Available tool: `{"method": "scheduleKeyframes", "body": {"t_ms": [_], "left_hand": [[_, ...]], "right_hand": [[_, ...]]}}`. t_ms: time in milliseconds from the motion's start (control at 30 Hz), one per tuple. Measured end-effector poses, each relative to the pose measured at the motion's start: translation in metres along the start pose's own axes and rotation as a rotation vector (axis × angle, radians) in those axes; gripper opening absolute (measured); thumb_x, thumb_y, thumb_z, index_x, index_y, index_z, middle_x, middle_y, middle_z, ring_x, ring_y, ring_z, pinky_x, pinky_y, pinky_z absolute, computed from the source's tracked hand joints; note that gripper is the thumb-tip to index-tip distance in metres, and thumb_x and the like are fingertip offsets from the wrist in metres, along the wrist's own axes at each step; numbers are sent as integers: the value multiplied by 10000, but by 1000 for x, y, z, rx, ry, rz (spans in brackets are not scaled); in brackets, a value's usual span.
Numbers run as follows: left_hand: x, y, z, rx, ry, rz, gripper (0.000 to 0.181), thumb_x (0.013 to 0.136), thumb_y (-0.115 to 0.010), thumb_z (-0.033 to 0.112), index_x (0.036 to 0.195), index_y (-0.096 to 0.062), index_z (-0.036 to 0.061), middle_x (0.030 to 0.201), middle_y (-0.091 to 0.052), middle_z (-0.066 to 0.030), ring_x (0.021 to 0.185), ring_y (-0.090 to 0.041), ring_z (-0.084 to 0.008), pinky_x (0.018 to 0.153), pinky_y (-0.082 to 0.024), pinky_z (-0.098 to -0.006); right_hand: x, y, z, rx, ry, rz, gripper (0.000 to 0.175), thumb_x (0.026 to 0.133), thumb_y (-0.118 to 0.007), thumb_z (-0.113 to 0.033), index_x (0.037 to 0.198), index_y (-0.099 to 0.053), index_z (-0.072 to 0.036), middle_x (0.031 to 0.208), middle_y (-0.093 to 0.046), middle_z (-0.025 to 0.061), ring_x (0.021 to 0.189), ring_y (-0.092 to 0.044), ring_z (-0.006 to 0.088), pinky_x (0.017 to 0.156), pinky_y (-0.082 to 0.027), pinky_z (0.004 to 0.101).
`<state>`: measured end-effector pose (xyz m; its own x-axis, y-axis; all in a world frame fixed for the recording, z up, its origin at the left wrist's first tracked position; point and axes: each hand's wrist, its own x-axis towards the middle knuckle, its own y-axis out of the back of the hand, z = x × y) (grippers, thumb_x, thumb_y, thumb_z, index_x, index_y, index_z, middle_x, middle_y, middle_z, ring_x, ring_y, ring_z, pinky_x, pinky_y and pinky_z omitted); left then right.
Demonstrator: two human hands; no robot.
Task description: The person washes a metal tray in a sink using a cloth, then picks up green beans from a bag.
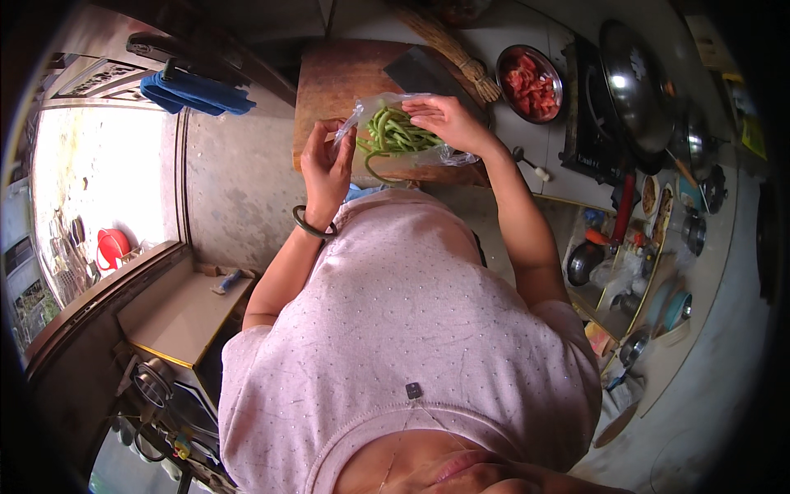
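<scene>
Green long beans (398, 133) lie bunched in a clear plastic bag (453, 155) on a wooden cutting board (333, 74). My left hand (330, 154) pinches the bag's edge between thumb and fingers. Over the right end of the beans is my right hand (447, 120), palm down with its fingers extended and slightly apart; whether the fingertips touch the beans or the bag cannot be told. One bean hangs in a curve towards the board's near edge. Behind the bag, a cleaver's dark, wide blade (419, 71) lies flat on the board.
A straw brush (472, 68) lies across the board's far right side. A metal bowl of cut tomatoes (529, 83) stands right of it, before a black stove (589, 123) bearing a lidded wok (639, 92). A small spoon-like utensil (532, 164) lies on the tiled counter.
</scene>
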<state>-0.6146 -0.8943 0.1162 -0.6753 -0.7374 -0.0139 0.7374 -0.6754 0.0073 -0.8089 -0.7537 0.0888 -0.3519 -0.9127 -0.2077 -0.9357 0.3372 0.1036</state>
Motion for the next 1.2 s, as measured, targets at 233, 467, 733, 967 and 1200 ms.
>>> {"method": "scheduleKeyframes", "body": {"t_ms": [233, 467, 733, 967, 1200], "left_hand": [[-8, 8, 22, 239, -232, -20, 34, 862, -583, 3, 873, -582, -30, 923, -588, -67, 553, -501, -92, 462, -372, -213], [-8, 15, 40, 348, -400, 24, 30, 814, -621, -3, 834, -600, -15, 935, -598, -77, 640, -535, -125, 482, -403, -217], [-11, 13, 45, 326, -383, -76, 34, 805, -626, -16, 802, -593, -16, 783, -602, -82, 582, -501, -137, 485, -374, -237], [-14, 10, 44, 355, -377, -118, 69, 813, -648, 5, 797, -585, -20, 751, -581, -78, 562, -490, -130, 482, -368, -237], [-18, 10, 36, 219, -278, -81, 114, 836, -661, 30, 801, -570, -28, 742, -569, -53, 553, -479, -84, 496, -384, -213]], "right_hand": [[-47, -15, -37, -723, -123, -159, 466, 797, -671, -131, 1230, -543, -16, 1221, -584, 151, 1135, -547, 321, 983, -423, 355], [-77, -18, -67, -636, -79, -256, 416, 819, -650, -146, 1202, -562, -6, 1218, -582, 167, 1135, -543, 327, 961, -425, 380], [-61, -38, -32, -577, 72, 146, 283, 845, -591, -62, 1112, -592, 32, 1059, -626, 200, 960, -609, 365, 818, -494, 382], [-25, -64, -6, -832, 88, 263, 128, 805, -604, -26, 930, -629, -19, 972, -646, 136, 887, -626, 325, 753, -508, 382], [-39, -32, -18, -693, 294, 421, 103, 770, -678, -62, 810, -594, -16, 782, -630, 118, 723, -622, 314, 615, -489, 360]]}}
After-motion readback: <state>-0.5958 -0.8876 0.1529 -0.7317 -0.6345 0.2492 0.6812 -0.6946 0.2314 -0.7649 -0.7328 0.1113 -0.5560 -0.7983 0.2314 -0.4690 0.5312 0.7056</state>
